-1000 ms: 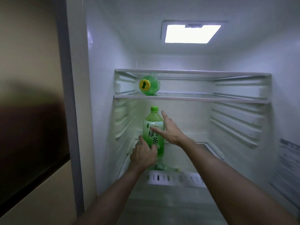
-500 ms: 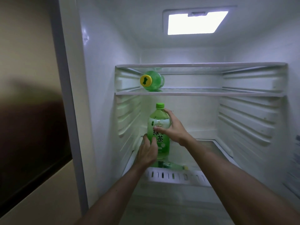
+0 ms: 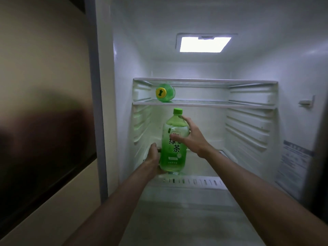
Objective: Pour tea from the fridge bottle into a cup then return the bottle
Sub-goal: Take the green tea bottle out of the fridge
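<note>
Fingers (image 3: 184, 119) of the right hand (image 3: 192, 139) wrap the shoulder of the green tea bottle (image 3: 174, 144), thumb across its label; the left hand (image 3: 153, 160) cups its base, clamped from below. The bottle stands upright, lifted inside the open fridge (image 3: 248, 121). Farther back, 1 green bottle (image 3: 165, 92) lies sideways on the glass shelf (image 3: 213, 103), under the ceiling light (image 3: 205, 43).

Tea bottle (image 3: 174, 142) in fridge (image 3: 248, 125) — below shelf (image 3: 213, 104).
</note>
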